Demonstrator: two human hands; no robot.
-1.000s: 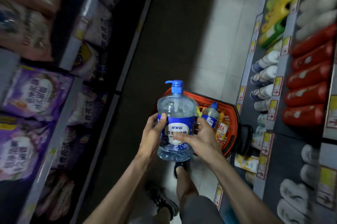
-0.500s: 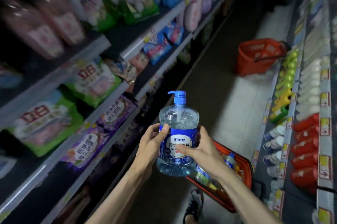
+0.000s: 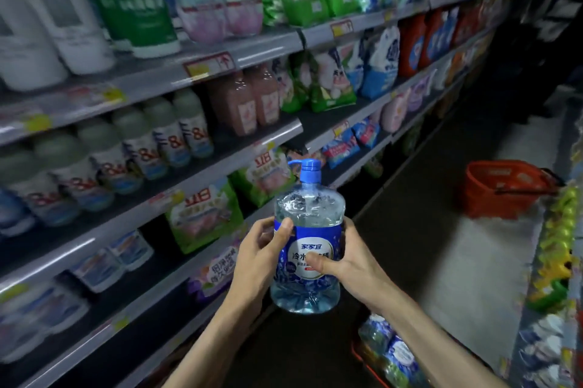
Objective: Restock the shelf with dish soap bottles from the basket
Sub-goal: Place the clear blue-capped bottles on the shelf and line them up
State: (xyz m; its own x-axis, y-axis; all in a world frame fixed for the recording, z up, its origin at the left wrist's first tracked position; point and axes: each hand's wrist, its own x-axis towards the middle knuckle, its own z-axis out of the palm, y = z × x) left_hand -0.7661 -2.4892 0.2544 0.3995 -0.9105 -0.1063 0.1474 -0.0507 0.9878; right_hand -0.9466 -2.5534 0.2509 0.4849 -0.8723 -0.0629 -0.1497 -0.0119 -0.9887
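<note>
bottle: dish soap bottle (image 3: 308,239) upright, blue pump on top, spout pointing left toward the shelf (image 3: 189,173)
hands: left hand (image 3: 257,256) and right hand (image 3: 348,264) wrapped round its sides, bottle between them
basket: probably the blurry one (image 3: 391,356) lower right

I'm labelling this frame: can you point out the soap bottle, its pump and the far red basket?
soap bottle (image 3: 310,248): head view, on its blue label.
pump (image 3: 307,166): head view, on the blue pump head.
red basket (image 3: 501,190): head view, on its front wall.

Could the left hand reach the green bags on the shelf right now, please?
Probably not yet: the left hand and right hand both grip the dish soap bottle, though nothing blocks the green bags.
</note>
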